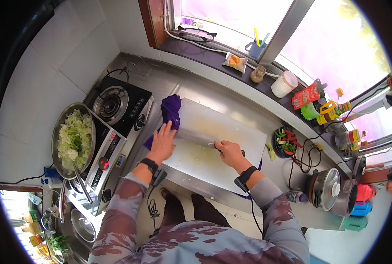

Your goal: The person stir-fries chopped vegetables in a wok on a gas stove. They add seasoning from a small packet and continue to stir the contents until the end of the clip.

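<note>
A white cutting board (pixel 215 114) lies before me on the metal counter, damp-looking and dotted with small pale scraps. My right hand (pixel 230 153) grips the dark handle of a kitchen knife (pixel 196 137), whose broad blade lies across the board and points left. Near the blade's tip, my left hand (pixel 161 143) is spread with its palm down. Its fingertips are over a crumpled purple cloth (pixel 170 107) at the board's left edge; whether they press on it I cannot tell.
At left, a pan (pixel 74 142) of chopped cabbage with a utensil sits on a cooker. A gas burner (pixel 110 104) is behind it. Right of the board stand a bowl of peppers (pixel 285 142), a loose cable and a glass-lidded pot (pixel 329 189). Bottles and jars (pixel 284 84) line the windowsill.
</note>
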Available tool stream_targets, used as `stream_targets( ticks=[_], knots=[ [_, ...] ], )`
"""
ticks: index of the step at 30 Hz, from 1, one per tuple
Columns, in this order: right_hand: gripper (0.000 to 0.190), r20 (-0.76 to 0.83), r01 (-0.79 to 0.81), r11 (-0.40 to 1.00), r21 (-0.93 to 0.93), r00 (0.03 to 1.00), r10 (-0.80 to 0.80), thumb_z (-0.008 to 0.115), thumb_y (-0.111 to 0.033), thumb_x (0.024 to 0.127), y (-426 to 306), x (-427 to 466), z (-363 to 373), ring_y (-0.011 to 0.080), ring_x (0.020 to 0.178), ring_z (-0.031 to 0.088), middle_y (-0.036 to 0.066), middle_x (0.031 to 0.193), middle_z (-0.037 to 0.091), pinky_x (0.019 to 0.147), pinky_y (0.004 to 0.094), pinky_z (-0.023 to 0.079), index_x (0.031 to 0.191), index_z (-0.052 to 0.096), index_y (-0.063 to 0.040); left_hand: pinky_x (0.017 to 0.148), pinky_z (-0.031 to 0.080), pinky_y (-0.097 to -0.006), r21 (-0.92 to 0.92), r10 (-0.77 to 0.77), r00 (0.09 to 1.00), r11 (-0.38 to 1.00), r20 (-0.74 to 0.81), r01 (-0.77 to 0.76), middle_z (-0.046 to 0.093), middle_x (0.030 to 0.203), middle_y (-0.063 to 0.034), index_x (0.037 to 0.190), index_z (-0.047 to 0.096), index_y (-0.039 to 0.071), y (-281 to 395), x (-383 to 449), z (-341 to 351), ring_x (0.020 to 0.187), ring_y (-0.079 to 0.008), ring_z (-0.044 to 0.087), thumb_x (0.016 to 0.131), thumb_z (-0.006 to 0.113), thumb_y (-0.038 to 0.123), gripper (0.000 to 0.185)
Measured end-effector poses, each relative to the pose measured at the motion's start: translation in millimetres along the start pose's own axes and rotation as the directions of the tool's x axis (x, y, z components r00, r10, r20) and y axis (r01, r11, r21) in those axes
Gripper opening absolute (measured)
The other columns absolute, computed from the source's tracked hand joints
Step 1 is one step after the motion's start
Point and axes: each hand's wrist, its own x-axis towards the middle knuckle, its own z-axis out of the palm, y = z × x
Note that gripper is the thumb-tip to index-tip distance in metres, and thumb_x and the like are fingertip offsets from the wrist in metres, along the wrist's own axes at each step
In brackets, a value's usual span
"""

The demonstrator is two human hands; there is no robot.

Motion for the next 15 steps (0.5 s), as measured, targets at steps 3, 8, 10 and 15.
stream_targets(
  ticks=[3, 8, 10, 15],
  knots=[
    [0.028, 0.058, 0.065, 0.998, 0.023, 0.996, -0.066, 0.058, 0.000, 0.078, 6, -16, -15, 0.0357, 0.076, 0.064, 0.010, 0.078, 0.060, 0.063, 0.0482, 0.050, 0.103, 0.058, -0.013, 0.117, 0.028, -0.0585, 0.026, -0.193, 0.975, 0.981, 0.113, 0.191, 0.024, 0.166, -0.0176, 0.141, 0.055, 0.009, -23, 30, 8, 0.154, -0.0374, 0.019, 0.087, 0.073, 0.024, 0.058],
    [0.033, 0.063, -0.019, 0.996, 0.085, 0.998, 0.014, 0.059, 0.001, 0.078, 8, -63, -28, 0.0352, 0.075, 0.064, 0.009, 0.080, 0.059, 0.062, 0.0483, 0.051, 0.107, 0.059, -0.014, 0.118, 0.028, -0.0561, -0.186, -0.133, 0.984, 0.977, -0.122, 0.109, 0.029, 0.162, -0.0212, 0.144, 0.050, 0.002, -26, 11, 10, 0.151, -0.0403, 0.025, 0.092, 0.069, 0.023, 0.060],
    [0.035, -0.025, -0.207, 0.975, 0.087, 0.977, 0.210, 0.060, 0.000, 0.078, -2, -81, -24, 0.0349, 0.075, 0.064, 0.009, 0.081, 0.060, 0.062, 0.0481, 0.051, 0.110, 0.060, -0.014, 0.118, 0.026, -0.0574, -0.304, -0.058, 0.955, 0.952, -0.291, -0.034, 0.031, 0.160, -0.0244, 0.147, 0.045, 0.000, -10, -20, 19, 0.148, -0.0435, 0.029, 0.095, 0.064, 0.025, 0.061],
    [0.035, -0.106, -0.323, 0.942, 0.093, 0.937, 0.332, 0.062, -0.002, 0.079, -48, -106, -3, 0.0351, 0.075, 0.064, 0.011, 0.080, 0.059, 0.061, 0.0479, 0.052, 0.112, 0.060, -0.014, 0.120, 0.019, -0.0599, -0.197, -0.137, 0.987, 0.973, -0.089, 0.118, 0.021, 0.165, -0.0250, 0.156, 0.029, -0.002, 33, -84, 44, 0.153, -0.0430, 0.018, 0.096, 0.060, 0.035, 0.077]
  ],
)
